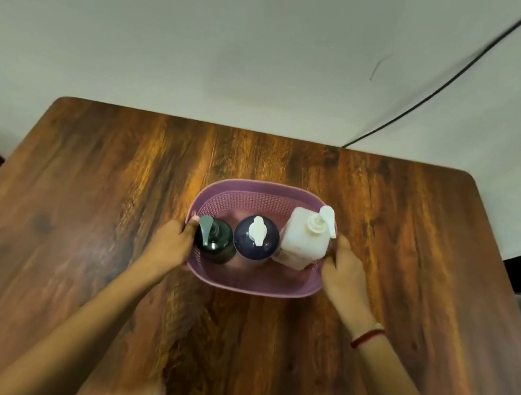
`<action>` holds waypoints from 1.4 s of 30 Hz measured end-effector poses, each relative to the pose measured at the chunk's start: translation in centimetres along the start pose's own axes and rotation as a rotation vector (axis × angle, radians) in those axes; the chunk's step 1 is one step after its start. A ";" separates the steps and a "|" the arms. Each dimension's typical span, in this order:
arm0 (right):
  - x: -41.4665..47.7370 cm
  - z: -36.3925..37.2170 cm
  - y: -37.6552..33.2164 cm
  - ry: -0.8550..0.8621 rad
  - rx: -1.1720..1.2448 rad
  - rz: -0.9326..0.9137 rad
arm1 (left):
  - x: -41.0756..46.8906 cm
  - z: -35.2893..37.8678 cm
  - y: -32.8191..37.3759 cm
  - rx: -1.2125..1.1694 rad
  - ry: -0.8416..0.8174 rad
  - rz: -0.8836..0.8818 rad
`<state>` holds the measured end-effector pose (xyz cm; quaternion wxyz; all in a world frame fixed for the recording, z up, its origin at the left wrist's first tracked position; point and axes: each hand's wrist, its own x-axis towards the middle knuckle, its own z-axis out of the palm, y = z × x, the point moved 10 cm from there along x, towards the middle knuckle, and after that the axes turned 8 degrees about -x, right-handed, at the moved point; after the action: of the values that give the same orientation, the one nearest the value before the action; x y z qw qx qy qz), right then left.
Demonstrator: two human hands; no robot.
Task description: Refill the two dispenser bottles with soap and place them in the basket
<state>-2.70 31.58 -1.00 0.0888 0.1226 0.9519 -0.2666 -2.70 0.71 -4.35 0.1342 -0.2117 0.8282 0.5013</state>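
Note:
A purple perforated basket (254, 196) stands in the middle of the wooden table. Inside it, from left to right, stand a dark green dispenser bottle (218, 246) with a grey pump, a dark blue dispenser bottle (244, 239) with a white pump, and a larger white square soap bottle (300, 235) with a white pump. My left hand (171, 242) grips the basket's left rim, thumb over the edge. My right hand (347, 270) holds the basket's right side beside the white bottle.
The wooden table (87, 209) reaches to a pale wall behind. A black cable (429, 96) runs diagonally down the wall to the table's back edge. A red thread bracelet (366, 336) is on my right wrist.

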 end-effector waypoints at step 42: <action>24.2 2.3 -5.7 -0.021 0.248 0.050 | 22.1 0.1 9.0 -0.023 -0.014 -0.042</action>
<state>-27.20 30.15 -5.84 0.0895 0.1536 0.9073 -0.3812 -26.33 -0.32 -7.03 0.1482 -0.2271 0.8166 0.5095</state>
